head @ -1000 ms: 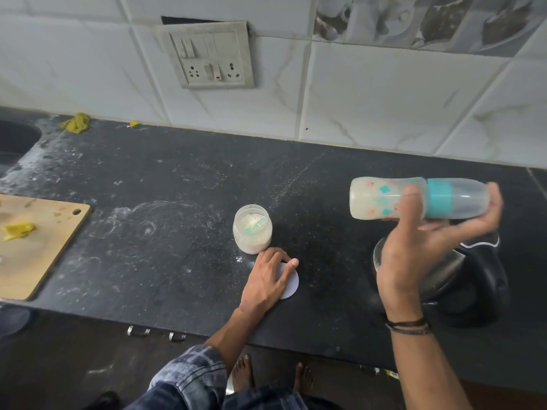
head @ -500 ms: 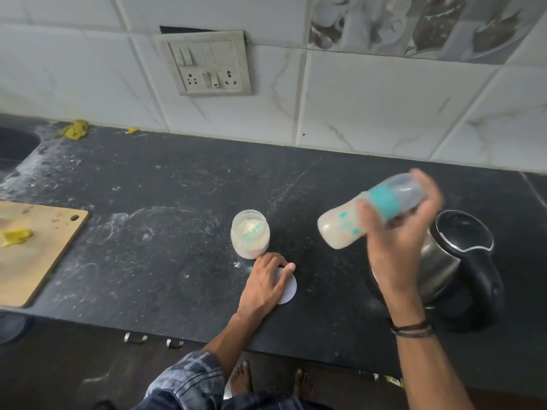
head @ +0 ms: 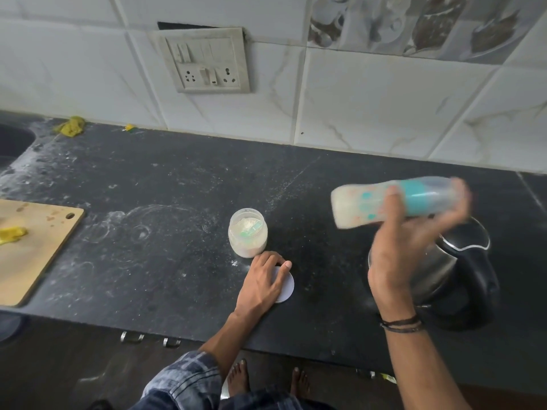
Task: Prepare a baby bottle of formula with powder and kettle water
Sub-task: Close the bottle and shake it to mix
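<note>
We note right hand [head: 396, 261] raised above table [head: 162, 187], fingers and thumb wrapped round baby bottle [head: 362, 206] (both blurred). Bottle near horizontal, long axis left-right: milky base end points left, teal collar and clear cap end point right, cap end slightly higher in frame. Bottle in air near kettle [head: 461, 279], apart from it. Left hand [head: 262, 281] rests on white lid [head: 287, 288] on table, fingers bent; whether it grips lid we cannot tell. Open powder jar [head: 248, 244], teal scoop [head: 251, 230] inside, stands just beyond left hand.
</note>
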A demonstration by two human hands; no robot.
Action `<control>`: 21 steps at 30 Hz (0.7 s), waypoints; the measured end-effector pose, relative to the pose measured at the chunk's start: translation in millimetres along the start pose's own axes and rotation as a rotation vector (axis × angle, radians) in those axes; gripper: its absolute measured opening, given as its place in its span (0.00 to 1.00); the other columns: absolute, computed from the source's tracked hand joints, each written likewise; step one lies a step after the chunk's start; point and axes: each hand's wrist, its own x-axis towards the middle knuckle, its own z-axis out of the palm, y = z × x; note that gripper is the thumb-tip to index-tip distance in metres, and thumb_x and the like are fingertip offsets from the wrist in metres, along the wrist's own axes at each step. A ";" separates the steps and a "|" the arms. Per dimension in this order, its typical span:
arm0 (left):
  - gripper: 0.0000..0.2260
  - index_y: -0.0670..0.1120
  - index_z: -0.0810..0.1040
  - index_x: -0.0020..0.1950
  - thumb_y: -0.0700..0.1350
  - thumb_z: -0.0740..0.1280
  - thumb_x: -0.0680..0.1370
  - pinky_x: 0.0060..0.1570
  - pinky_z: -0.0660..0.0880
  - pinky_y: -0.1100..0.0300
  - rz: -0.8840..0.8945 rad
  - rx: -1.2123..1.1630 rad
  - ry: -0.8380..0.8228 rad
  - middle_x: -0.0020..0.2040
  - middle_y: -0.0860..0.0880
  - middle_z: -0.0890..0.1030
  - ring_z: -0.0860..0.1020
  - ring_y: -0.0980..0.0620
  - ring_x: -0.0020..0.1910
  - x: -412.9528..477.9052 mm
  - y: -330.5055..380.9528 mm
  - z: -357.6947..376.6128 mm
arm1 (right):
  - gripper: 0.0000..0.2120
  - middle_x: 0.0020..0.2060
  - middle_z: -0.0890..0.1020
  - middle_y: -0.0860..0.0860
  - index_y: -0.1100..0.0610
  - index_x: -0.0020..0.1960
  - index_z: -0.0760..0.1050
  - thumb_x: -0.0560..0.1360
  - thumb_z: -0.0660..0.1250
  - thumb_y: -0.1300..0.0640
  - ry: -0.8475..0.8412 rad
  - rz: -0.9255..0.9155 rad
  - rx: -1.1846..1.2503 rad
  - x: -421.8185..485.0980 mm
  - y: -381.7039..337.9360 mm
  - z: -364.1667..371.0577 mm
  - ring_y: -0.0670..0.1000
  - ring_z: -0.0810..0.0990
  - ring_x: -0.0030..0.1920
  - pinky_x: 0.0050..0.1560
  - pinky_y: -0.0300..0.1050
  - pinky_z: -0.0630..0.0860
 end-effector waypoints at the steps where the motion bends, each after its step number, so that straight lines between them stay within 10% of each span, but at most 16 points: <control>1: 0.15 0.49 0.78 0.51 0.57 0.59 0.84 0.61 0.62 0.73 0.002 0.006 -0.001 0.53 0.56 0.77 0.72 0.58 0.56 -0.2 -0.1 0.0 | 0.35 0.65 0.72 0.53 0.57 0.76 0.57 0.76 0.74 0.60 -0.157 0.030 -0.071 -1.2 1.2 -0.8 0.45 0.80 0.56 0.54 0.43 0.80; 3: 0.14 0.49 0.78 0.51 0.56 0.59 0.85 0.60 0.61 0.75 0.003 0.010 -0.004 0.53 0.56 0.77 0.72 0.58 0.56 -0.1 -0.3 0.2 | 0.35 0.63 0.73 0.55 0.57 0.75 0.59 0.75 0.74 0.65 -0.275 0.024 -0.136 -4.4 -1.4 -5.1 0.46 0.80 0.54 0.52 0.41 0.79; 8: 0.10 0.49 0.78 0.51 0.52 0.62 0.85 0.61 0.62 0.73 -0.008 -0.003 -0.010 0.53 0.55 0.77 0.72 0.57 0.57 1.0 1.1 -0.1 | 0.34 0.66 0.72 0.51 0.55 0.76 0.55 0.79 0.71 0.60 0.158 0.005 0.096 -0.3 -9.2 -1.6 0.49 0.82 0.58 0.54 0.56 0.83; 12: 0.12 0.49 0.78 0.51 0.55 0.60 0.84 0.60 0.62 0.72 -0.002 0.000 0.003 0.53 0.56 0.77 0.72 0.56 0.56 -0.1 -0.2 0.0 | 0.34 0.63 0.73 0.53 0.53 0.74 0.60 0.75 0.74 0.64 -0.221 0.063 -0.067 -1.1 -5.6 -4.8 0.45 0.81 0.52 0.53 0.45 0.80; 18: 0.09 0.48 0.79 0.52 0.51 0.62 0.85 0.61 0.63 0.71 -0.007 -0.020 -0.007 0.53 0.56 0.78 0.72 0.57 0.57 0.9 1.3 0.2 | 0.34 0.66 0.68 0.56 0.68 0.76 0.50 0.79 0.69 0.66 0.119 -0.150 0.025 14.0 -13.9 -12.1 0.39 0.78 0.57 0.60 0.42 0.77; 21: 0.11 0.49 0.78 0.51 0.54 0.60 0.84 0.61 0.64 0.70 0.003 -0.017 0.001 0.53 0.56 0.77 0.72 0.57 0.57 0.1 1.4 -0.1 | 0.34 0.60 0.75 0.44 0.59 0.75 0.58 0.76 0.73 0.67 -0.223 -0.047 -0.142 12.5 -7.9 -12.6 0.41 0.80 0.51 0.51 0.39 0.79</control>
